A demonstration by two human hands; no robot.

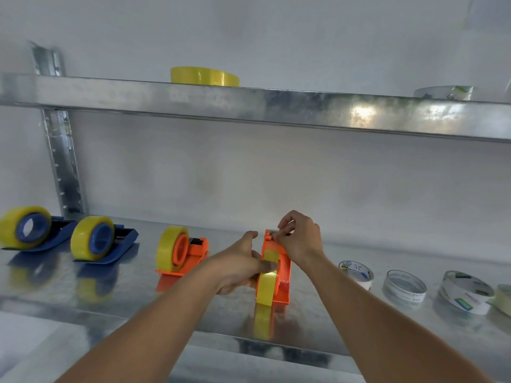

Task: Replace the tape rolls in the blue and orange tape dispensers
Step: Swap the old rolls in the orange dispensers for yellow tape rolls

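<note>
Work looks nearly done: three dispensers (pixel 91 240) on the shelf (pixel 331 322) hold yellow rolls, while the left hand (pixel 243 268) grips the last orange dispenser (pixel 282 283) and the right hand (pixel 300 234) pinches its tape end (pixel 272 239).

Taking the orange dispenser (pixel 276 275) under the hands as landmark: it is one of two orange dispensers, the other (pixel 184 252) just to its left. Further left stand two blue dispensers (pixel 30 230) (pixel 102 243). Each of the four carries one yellow roll. To its right lie four loose rolls (pixel 358 273) (pixel 405 286) (pixel 466 291) (pixel 504 299). Above it, the upper shelf (pixel 249 102) bears two more rolls (pixel 204 76) (pixel 443 93).
</note>
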